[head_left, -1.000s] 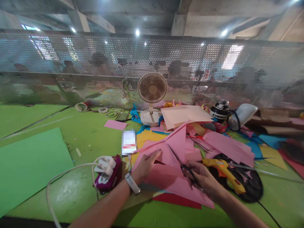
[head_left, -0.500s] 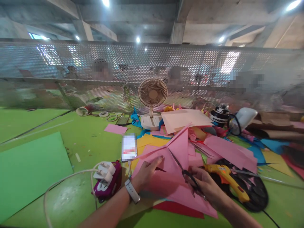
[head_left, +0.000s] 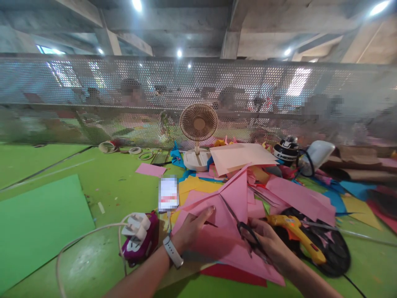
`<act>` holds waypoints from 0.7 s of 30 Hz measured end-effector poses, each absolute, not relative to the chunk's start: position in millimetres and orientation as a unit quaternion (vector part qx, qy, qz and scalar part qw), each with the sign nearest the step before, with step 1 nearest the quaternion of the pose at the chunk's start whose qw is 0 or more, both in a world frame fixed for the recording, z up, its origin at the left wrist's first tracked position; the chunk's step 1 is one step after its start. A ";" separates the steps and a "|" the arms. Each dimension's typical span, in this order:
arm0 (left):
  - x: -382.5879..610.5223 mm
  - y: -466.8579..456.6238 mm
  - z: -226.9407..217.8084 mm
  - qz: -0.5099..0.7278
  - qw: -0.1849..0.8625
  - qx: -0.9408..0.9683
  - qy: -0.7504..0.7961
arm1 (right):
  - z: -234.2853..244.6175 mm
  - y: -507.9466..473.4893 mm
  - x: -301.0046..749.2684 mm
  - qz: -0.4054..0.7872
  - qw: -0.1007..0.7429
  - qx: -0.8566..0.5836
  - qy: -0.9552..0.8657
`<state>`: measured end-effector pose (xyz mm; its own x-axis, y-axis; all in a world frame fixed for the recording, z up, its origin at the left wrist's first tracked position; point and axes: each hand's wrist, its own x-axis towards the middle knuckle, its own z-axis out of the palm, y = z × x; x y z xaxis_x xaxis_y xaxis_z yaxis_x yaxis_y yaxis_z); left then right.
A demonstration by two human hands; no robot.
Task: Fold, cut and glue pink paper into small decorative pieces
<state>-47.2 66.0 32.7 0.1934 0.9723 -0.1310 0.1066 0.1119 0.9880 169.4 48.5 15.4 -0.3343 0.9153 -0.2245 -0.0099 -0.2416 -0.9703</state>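
Note:
A large sheet of pink paper (head_left: 214,244), folded and partly cut, lies in front of me on other coloured sheets. My left hand (head_left: 194,227) grips its left part, thumb on top and the other fingers hidden beneath. In my right hand (head_left: 263,238) is a pair of dark-handled scissors (head_left: 231,211), its fingers in the handle loops. The blades point up and left across the pink paper, one of them over its raised flap. Red paper (head_left: 234,274) shows under the near edge.
A yellow glue gun (head_left: 299,234) rests on a black pad right of my right hand. Left are a purple power strip (head_left: 141,244) with white plugs, a phone (head_left: 168,194) and a green sheet (head_left: 46,227). A fan (head_left: 199,124) stands behind, before a perforated metal screen (head_left: 124,124).
Almost nothing differs. The view has shifted very slightly; both hands, the scissors and the pink paper keep nearly the same places.

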 end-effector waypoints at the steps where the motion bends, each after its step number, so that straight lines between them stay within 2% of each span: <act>1: -47.4 66.3 32.0 0.392 0.553 0.539 0.501 | 13.6 48.9 169.8 0.645 0.361 -0.447 -0.504; 17: -54.6 68.5 23.8 0.346 0.470 0.632 0.510 | 16.5 46.7 168.2 0.626 0.372 -0.469 -0.500; 21: -61.4 71.4 16.0 0.309 0.413 0.692 0.504 | 15.5 46.4 168.9 0.633 0.381 -0.463 -0.489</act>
